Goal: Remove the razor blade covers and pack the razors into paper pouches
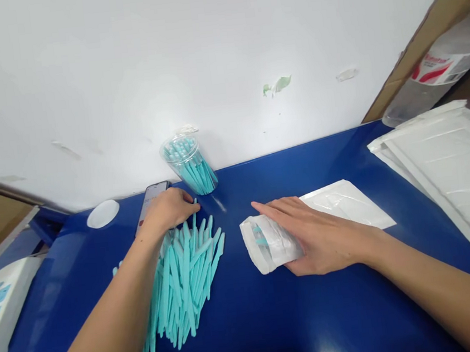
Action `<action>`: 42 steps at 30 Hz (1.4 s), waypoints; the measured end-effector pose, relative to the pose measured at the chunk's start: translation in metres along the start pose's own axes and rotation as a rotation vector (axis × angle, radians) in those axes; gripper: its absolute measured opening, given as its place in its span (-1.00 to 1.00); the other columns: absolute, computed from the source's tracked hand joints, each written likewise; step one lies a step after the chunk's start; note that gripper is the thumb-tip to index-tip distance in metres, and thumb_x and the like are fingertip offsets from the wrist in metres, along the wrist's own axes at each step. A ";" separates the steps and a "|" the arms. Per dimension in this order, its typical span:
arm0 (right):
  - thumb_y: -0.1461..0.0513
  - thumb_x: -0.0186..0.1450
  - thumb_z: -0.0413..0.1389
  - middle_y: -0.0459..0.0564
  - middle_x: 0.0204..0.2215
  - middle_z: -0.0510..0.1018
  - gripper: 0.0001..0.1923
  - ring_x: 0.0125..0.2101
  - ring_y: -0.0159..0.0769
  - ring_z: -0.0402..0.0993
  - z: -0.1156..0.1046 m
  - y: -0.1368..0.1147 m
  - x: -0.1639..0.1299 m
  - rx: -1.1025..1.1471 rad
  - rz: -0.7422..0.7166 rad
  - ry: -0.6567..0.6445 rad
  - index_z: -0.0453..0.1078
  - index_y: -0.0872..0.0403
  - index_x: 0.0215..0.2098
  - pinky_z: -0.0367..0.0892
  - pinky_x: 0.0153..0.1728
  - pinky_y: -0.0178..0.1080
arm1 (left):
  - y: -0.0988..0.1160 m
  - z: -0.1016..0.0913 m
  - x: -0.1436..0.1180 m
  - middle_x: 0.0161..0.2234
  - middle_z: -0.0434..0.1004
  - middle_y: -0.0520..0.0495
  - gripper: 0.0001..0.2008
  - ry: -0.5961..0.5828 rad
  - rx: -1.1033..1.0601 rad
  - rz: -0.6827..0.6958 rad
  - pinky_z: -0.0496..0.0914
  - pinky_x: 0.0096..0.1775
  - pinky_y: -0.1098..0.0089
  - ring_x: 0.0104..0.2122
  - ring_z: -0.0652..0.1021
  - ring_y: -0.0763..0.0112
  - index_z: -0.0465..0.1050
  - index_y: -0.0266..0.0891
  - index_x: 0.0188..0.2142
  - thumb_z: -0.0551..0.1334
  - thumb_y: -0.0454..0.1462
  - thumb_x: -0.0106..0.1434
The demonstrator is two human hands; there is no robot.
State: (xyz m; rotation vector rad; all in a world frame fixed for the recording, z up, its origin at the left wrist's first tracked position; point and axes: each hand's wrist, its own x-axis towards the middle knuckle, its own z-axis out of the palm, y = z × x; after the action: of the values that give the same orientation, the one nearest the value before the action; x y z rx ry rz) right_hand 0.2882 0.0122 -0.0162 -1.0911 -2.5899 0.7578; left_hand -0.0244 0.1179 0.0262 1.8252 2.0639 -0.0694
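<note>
Head view looks down on a small white translucent paper-and-film pouch (pixel 267 244) lying on the glossy blue surface (pixel 275 317) just right of centre. Its long axis runs left to right, with the open mouth pointing left toward the pile of sticks. At least one turquoise stick shows through its film face; the count inside cannot be read. The right hand (pixel 314 235) lies flat on the pouch, fingers stretched out and close together, thumb tucked under its near edge, pressing it down rather than gripping it.

Left of the pouch lies one loose heap of slim turquoise plastic sticks (pixel 183 282), too many and too overlapped to count. Most of them run from near-left to far-right, fanning out at the far end. The left hand (pixel 170 208) rests on the far tip of the heap, fingers curled down onto the sticks; whether it has pinched one cannot be told.

Just beyond that hand stands one clear plastic cup (pixel 190 166), tilted and filled with more turquoise sticks. One dark smartphone (pixel 150 203) lies beside the hand, partly hidden by it, and one round white lid (pixel 103 213) lies farther left. One flat white pouch (pixel 347 203) lies behind the right hand, and a stack of larger white bags (pixel 448 170) sits at the right edge.
</note>
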 end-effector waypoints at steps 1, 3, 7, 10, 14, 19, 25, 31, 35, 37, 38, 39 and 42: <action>0.18 0.20 0.24 0.27 0.39 0.24 0.16 0.37 0.22 0.13 -0.001 0.001 0.000 -0.010 0.016 -0.016 -0.28 0.08 0.60 0.15 0.35 0.27 | 0.000 -0.002 -0.003 0.09 0.57 -0.16 -0.67 -0.017 -0.061 0.004 0.58 -0.01 0.11 -0.03 0.62 0.19 0.51 -0.24 0.12 0.32 -0.14 0.45; 0.21 0.19 0.24 0.29 0.35 0.29 0.15 0.35 0.23 0.18 -0.001 0.001 0.001 -0.013 0.053 -0.025 -0.25 0.10 0.60 0.08 0.38 0.31 | -0.001 -0.010 -0.012 -0.16 0.66 -0.11 -0.73 -0.018 -0.212 0.012 0.58 -0.19 0.24 -0.22 0.65 0.21 0.61 -0.28 -0.08 0.41 -0.15 0.33; 0.24 0.19 0.24 0.20 0.19 0.41 0.12 0.26 0.16 0.30 -0.001 0.000 0.002 0.051 0.068 0.049 -0.21 0.00 0.59 0.01 0.39 0.35 | -0.005 -0.029 -0.045 -0.49 0.58 0.01 -0.73 0.120 -0.587 0.048 0.48 -0.44 0.38 -0.49 0.58 0.34 0.59 -0.24 -0.26 0.48 -0.14 0.12; 0.26 0.19 0.27 0.13 0.16 0.41 0.17 0.23 0.14 0.31 0.000 -0.002 0.002 0.117 0.052 0.133 -0.28 -0.15 0.59 0.05 0.36 0.38 | -0.007 -0.027 -0.076 -0.43 0.60 0.07 -0.71 0.275 -0.840 0.106 0.55 -0.32 0.41 -0.42 0.64 0.40 0.47 -0.17 -0.22 0.43 -0.09 0.17; 0.27 0.17 0.29 0.11 0.21 0.35 0.24 0.24 0.16 0.28 0.002 -0.005 0.001 0.185 0.036 0.200 -0.36 -0.24 0.58 0.14 0.29 0.38 | 0.005 0.004 -0.114 -0.43 0.61 0.13 -0.68 0.385 -1.070 0.186 0.58 -0.26 0.42 -0.41 0.67 0.43 0.42 -0.12 -0.22 0.47 -0.07 0.21; 0.33 0.12 0.26 0.08 0.14 0.36 0.27 0.12 0.07 0.34 0.004 -0.007 0.003 0.186 -0.027 0.301 -0.38 -0.22 0.58 0.24 0.23 0.27 | 0.047 0.054 -0.145 -0.33 0.65 0.06 -0.83 0.402 -1.006 0.261 0.55 -0.22 0.33 -0.32 0.66 0.36 0.53 -0.12 -0.21 0.38 -0.10 0.37; 0.35 0.12 0.25 0.08 0.12 0.38 0.26 0.11 0.05 0.34 0.005 -0.009 0.003 0.143 -0.063 0.320 -0.36 -0.19 0.59 0.26 0.21 0.23 | 0.061 0.066 -0.147 -0.16 0.52 -0.08 -0.74 0.501 -0.375 0.578 0.39 -0.14 0.20 -0.21 0.48 0.27 0.71 -0.01 -0.04 0.20 -0.22 0.49; 0.25 0.15 0.29 0.13 0.15 0.38 0.24 0.18 0.18 0.27 0.003 -0.005 0.001 0.119 0.058 0.228 -0.34 -0.19 0.59 0.26 0.20 0.32 | -0.006 0.021 -0.137 -0.38 0.58 0.03 -0.69 0.520 -0.349 0.231 0.28 -0.43 0.37 -0.47 0.45 0.37 0.71 -0.04 -0.18 0.29 0.04 0.37; 0.23 0.19 0.26 0.15 0.18 0.38 0.21 0.23 0.20 0.25 0.003 -0.003 0.001 0.107 0.080 0.172 -0.36 -0.18 0.60 0.30 0.19 0.29 | -0.028 0.017 -0.129 -0.41 0.63 0.02 -0.64 0.353 -0.057 0.140 0.26 -0.42 0.33 -0.52 0.50 0.31 0.72 0.00 -0.26 0.31 0.14 0.27; 0.23 0.19 0.26 0.16 0.21 0.36 0.21 0.27 0.22 0.22 0.002 -0.003 0.001 0.102 0.067 0.166 -0.36 -0.18 0.60 0.31 0.19 0.28 | -0.025 0.025 -0.125 -0.28 0.69 -0.01 -0.64 0.238 0.033 0.206 0.25 -0.41 0.33 -0.46 0.57 0.25 0.74 0.02 -0.16 0.30 0.11 0.28; 0.23 0.19 0.26 0.16 0.22 0.35 0.21 0.28 0.23 0.21 0.002 -0.003 0.001 0.102 0.061 0.164 -0.36 -0.18 0.60 0.31 0.20 0.28 | -0.022 0.029 -0.123 -0.23 0.69 -0.03 -0.64 0.206 0.061 0.232 0.25 -0.42 0.33 -0.43 0.59 0.23 0.74 0.02 -0.13 0.29 0.09 0.29; 0.24 0.19 0.26 0.16 0.22 0.35 0.21 0.28 0.24 0.21 0.002 -0.004 0.001 0.105 0.055 0.162 -0.36 -0.18 0.60 0.31 0.20 0.28 | -0.019 0.033 -0.120 -0.22 0.69 -0.04 -0.65 0.190 0.077 0.248 0.24 -0.42 0.33 -0.42 0.59 0.22 0.74 0.00 -0.13 0.27 0.06 0.32; 0.25 0.19 0.26 0.16 0.21 0.35 0.21 0.27 0.23 0.21 0.001 -0.004 0.001 0.111 0.035 0.163 -0.36 -0.19 0.60 0.31 0.20 0.29 | -0.014 0.036 -0.116 -0.29 0.66 -0.03 -0.67 0.199 0.028 0.268 0.26 -0.40 0.33 -0.45 0.56 0.26 0.73 -0.02 -0.19 0.26 0.04 0.34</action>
State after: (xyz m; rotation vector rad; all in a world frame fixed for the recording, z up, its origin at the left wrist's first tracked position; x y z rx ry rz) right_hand 0.2846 0.0107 -0.0149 -1.1180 -2.3705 0.7754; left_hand -0.0193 -0.0039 0.0264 2.1855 1.9295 0.1623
